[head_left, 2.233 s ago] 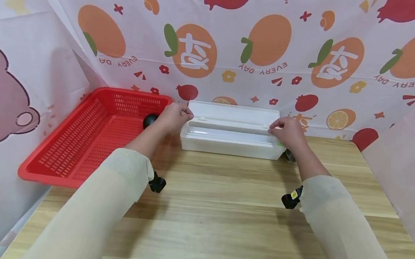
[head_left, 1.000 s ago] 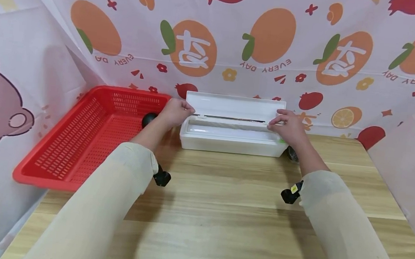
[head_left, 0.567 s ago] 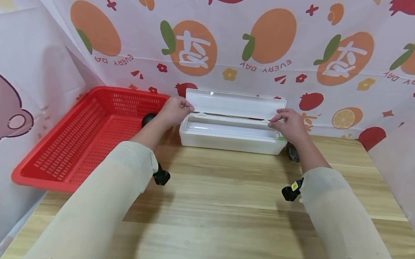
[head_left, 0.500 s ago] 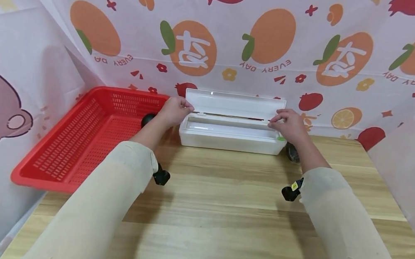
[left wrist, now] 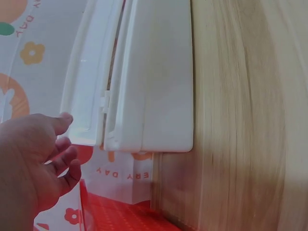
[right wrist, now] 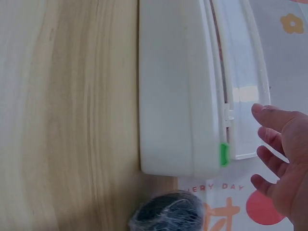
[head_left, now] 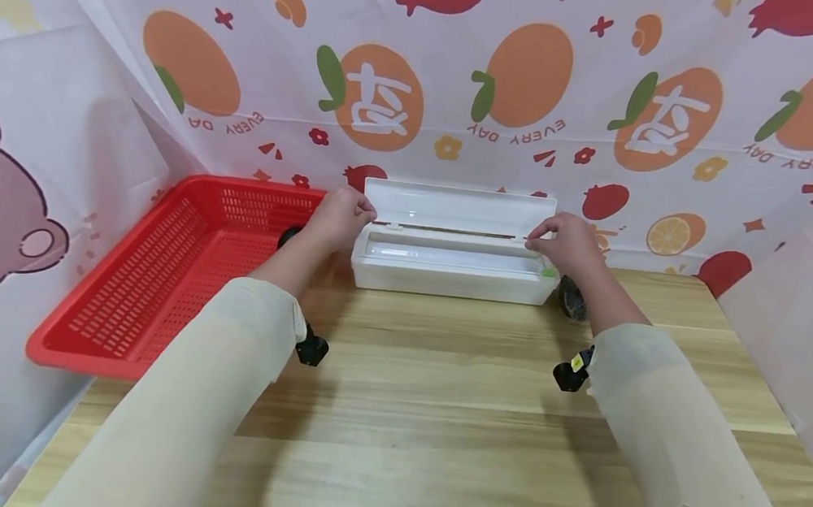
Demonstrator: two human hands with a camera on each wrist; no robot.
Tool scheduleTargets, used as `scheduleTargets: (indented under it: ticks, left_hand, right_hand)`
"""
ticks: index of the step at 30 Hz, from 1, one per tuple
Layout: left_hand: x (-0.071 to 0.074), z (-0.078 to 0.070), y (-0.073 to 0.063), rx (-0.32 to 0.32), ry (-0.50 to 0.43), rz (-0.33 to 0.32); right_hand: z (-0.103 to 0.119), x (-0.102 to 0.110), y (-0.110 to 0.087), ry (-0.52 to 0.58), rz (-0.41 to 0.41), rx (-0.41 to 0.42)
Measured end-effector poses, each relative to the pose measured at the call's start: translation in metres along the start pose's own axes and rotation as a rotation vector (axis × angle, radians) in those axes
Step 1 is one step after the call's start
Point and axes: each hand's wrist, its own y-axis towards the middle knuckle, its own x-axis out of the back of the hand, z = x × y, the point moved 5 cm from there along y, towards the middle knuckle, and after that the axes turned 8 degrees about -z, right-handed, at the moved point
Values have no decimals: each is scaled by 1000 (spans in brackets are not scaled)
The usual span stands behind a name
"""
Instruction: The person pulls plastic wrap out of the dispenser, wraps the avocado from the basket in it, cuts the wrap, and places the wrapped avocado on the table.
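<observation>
A long white box (head_left: 453, 282), its lid (head_left: 459, 205) raised at the back, stands near the rear of the table. Something clear and shiny shows inside its trough, perhaps a film dispenser's content. My left hand (head_left: 340, 216) is at the lid's left end, fingertips overlapping it; the left wrist view has the thumb at the lid's edge, other fingers curled. At the right end, my right hand (head_left: 567, 243) mirrors it, above a small green tab (right wrist: 224, 154). I cannot tell whether the thumbs and index fingers pinch something thin.
A red perforated basket (head_left: 88, 276) stands to the left, overhanging the table edge. A dark, plastic-wrapped round thing (right wrist: 168, 211) sits just right of the box. A black round thing (head_left: 288, 236) shows behind the left forearm. Fruit-patterned cloth (head_left: 461, 71) hangs close behind the box.
The lid has come up from a flatter, backward lean and shows more of its inside. A narrow gap now shows along its hinge. Both hands stay near the lid's ends; the view shifts slightly.
</observation>
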Motion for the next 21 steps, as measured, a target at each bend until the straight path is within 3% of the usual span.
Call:
scheduleTargets:
  ticks: [5,21]
  left_hand:
    - [3,0,-3,-29,24,10]
    - [18,-6,-8,-100,39,-25]
  right_hand:
    - [3,5,-5,5,9,-25]
    - [19,21,-6,-6,0,33]
